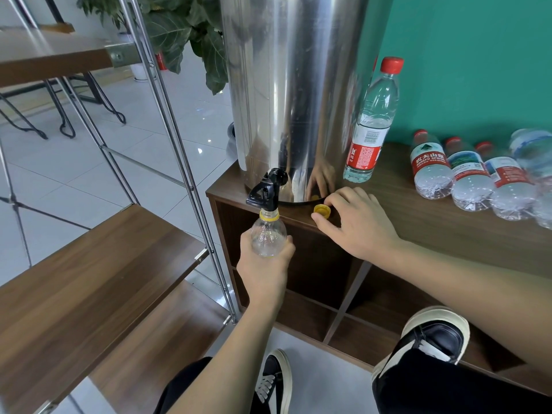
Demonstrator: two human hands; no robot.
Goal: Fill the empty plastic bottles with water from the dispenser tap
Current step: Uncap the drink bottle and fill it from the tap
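Note:
A tall steel dispenser [294,85] stands on a brown wooden cabinet [448,222], its black tap [267,191] jutting over the front edge. My left hand [265,264] grips a clear plastic bottle [268,234] with a yellow neck ring, holding its uncapped mouth right under the tap. A yellow cap [322,211] lies on the cabinet top beside the dispenser's base. My right hand [355,225] rests on the cabinet with thumb and fingertips curved around the cap; I cannot tell whether they pinch it.
A tall red-capped water bottle [373,121] stands to the right of the dispenser. Several red-capped bottles [469,177] lie on their sides further right. A metal-framed wooden shelf unit [98,264] stands close on the left. My two shoes [273,380] are on the floor below.

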